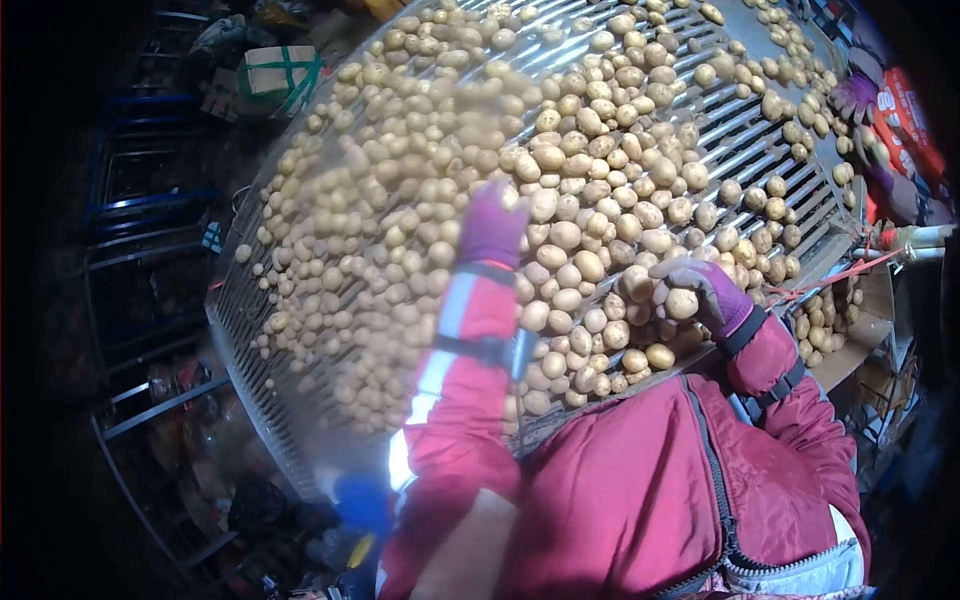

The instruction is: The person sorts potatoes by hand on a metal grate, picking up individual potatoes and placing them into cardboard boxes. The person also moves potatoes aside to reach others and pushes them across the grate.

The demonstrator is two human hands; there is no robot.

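Many potatoes [590,180] lie spread over a slatted metal table [765,150]. My left hand [495,222], in a purple glove, is over the potatoes near the middle of the view; its fingers are blurred and merge with the potatoes around them. Lower down on the right, my right hand [700,290], in a purple and grey glove, has its fingers curled round a potato [681,303] close to the table's near edge. Other potatoes lie right beside these fingers.
At the right edge, another person's gloved hand [856,98] is beside a red bag [905,125]. A cardboard box [862,330] and potatoes stand below the table's right corner. Metal racks [150,235] are on the left, and a green-strapped box [280,75] is at the upper left.
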